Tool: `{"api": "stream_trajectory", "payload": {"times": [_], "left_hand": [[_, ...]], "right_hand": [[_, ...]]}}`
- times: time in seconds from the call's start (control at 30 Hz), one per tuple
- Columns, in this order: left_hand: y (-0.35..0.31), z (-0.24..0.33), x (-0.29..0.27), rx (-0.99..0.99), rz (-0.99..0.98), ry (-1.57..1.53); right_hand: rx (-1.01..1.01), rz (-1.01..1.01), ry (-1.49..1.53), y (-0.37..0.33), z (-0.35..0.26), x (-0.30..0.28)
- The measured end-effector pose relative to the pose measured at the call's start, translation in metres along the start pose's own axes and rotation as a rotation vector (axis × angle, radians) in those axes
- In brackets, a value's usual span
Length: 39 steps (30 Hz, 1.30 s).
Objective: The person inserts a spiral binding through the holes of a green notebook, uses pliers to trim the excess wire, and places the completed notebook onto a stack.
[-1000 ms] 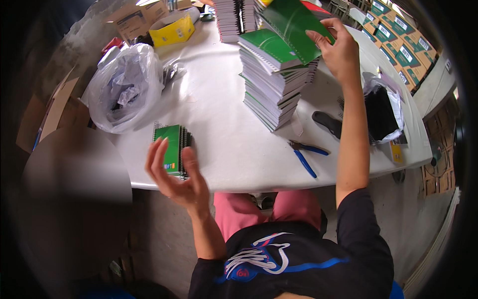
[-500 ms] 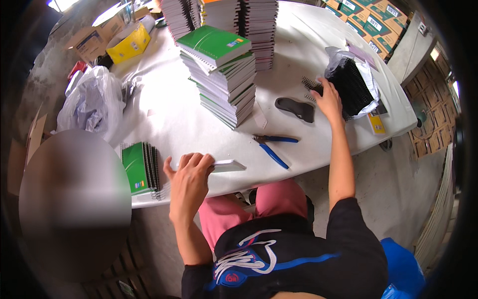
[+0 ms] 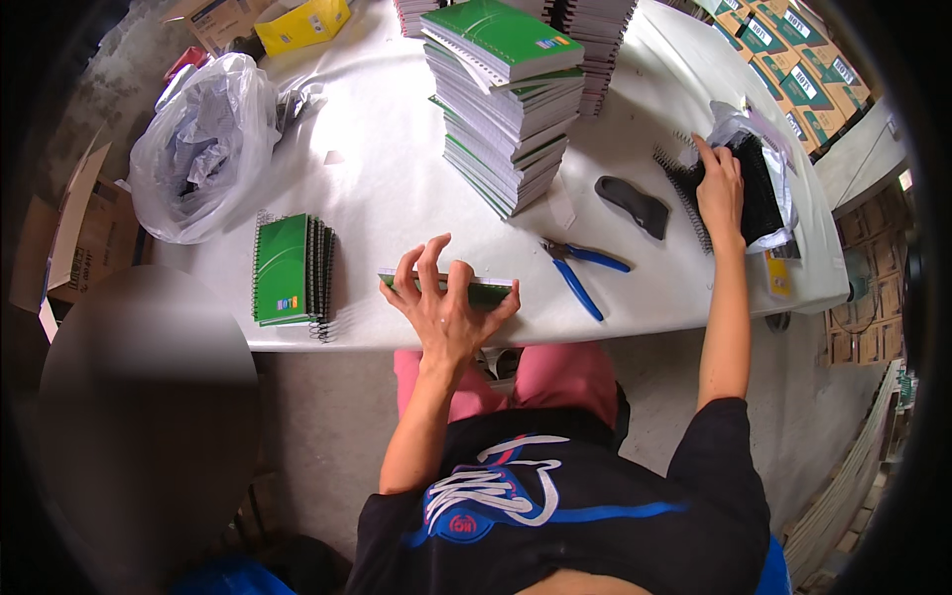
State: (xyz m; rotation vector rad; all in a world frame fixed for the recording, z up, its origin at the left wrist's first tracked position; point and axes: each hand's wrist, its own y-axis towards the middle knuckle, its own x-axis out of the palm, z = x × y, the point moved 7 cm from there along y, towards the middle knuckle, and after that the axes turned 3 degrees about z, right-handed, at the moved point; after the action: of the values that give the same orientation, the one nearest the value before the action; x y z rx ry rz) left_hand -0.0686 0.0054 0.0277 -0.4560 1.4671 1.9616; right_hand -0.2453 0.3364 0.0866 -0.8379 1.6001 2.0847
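My left hand (image 3: 441,309) is over a green notebook (image 3: 488,293) near the table's front edge, its fingers bent across the notebook and gripping it; part of the notebook is hidden by the hand. On the right, my right hand (image 3: 722,193) has its fingers closed at a black spiral binding coil (image 3: 676,186), beside a plastic bag of black coils (image 3: 762,193). Blue-handled pliers (image 3: 583,276) lie between my hands. To the left sits a small stack of green spiral notebooks (image 3: 285,270).
A tall stack of green-covered notebooks (image 3: 506,109) stands at the back, with more spiral-bound piles behind it. A dark grey strap-like piece (image 3: 635,206) lies by the pliers. A clear plastic bag (image 3: 203,149) is far left, near a yellow box (image 3: 302,25).
The head view has shifted. My left hand has turned and spread its fingers across the notebook, whose green side now shows. My right hand has taken hold at a long coil beside the bag.
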Motion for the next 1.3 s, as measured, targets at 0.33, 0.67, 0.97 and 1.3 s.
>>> {"api": "stream_trajectory", "payload": {"times": [0.33, 0.67, 0.97, 1.3], "left_hand": [[0.006, -0.002, -0.003, -0.001, 0.045, -0.093], [0.006, -0.003, -0.007, -0.021, 0.048, -0.101], [0.005, -0.006, -0.006, -0.015, -0.100, -0.041], [0.008, -0.011, -0.017, -0.019, -0.091, -0.053]], "right_hand": [[0.068, -0.504, 1.203, -0.044, -0.194, -0.066], [0.086, -0.537, 1.422, -0.050, -0.210, -0.062], [0.170, -0.816, 1.331, -0.049, -0.216, -0.068], [-0.019, -0.725, 1.204, -0.049, -0.187, -0.037]]}}
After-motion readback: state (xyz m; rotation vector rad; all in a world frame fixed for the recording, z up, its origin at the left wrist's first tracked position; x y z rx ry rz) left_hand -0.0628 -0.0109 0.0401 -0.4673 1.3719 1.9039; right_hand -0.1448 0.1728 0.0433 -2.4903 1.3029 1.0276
